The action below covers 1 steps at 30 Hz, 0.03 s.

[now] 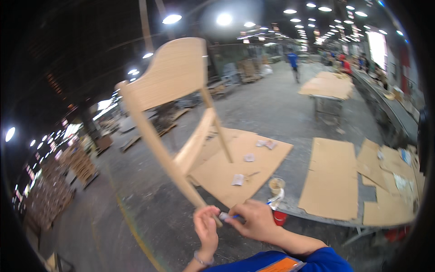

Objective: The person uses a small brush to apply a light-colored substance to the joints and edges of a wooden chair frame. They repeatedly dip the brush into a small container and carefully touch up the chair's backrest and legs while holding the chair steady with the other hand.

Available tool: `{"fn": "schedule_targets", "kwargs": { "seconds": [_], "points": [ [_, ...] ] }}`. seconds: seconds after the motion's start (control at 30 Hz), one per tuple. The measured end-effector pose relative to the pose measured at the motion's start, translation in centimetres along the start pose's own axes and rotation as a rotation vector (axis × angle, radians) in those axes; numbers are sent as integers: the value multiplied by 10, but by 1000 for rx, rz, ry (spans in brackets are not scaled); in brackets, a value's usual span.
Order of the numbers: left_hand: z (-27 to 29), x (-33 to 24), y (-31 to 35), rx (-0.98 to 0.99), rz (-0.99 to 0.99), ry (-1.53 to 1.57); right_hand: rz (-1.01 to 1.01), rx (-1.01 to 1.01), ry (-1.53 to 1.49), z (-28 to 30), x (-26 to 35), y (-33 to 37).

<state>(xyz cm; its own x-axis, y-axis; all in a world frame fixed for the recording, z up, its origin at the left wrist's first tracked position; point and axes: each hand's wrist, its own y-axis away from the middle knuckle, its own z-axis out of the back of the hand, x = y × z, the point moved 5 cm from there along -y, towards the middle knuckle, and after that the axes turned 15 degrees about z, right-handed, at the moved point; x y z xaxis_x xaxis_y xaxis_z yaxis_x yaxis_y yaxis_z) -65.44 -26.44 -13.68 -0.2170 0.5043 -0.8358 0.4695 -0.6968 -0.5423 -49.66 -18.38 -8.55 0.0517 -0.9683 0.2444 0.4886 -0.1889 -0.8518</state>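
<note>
A bare, pale wooden chair back section (170, 72) with a curved top panel and a lower curved rail stands tilted in front of me. My left hand (206, 229) is curled around the low end of its nearer leg (181, 183). Close beside it, my right hand (254, 221) pinches a small white and blue thing (224, 216) against the tip of that leg. What kind of thing it is I cannot make out. The farther leg reaches down to a cardboard sheet (272, 156) on the worktable.
Small crumpled pieces (237, 179) lie on the cardboard. To the right are a cup (276, 184), a red bucket (280, 218) and a second cardboard sheet (328, 177). Stacked pallets (77, 163) stand at left. A person in blue (293, 61) is far off near another table (327, 85).
</note>
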Motion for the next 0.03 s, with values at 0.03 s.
{"fn": "schedule_targets", "kwargs": {
  "seconds": [0.03],
  "points": [
    [-19, 19, 5, 29, 83, 26, -64, 66, 6, -1, -8, 29]
  ]
}}
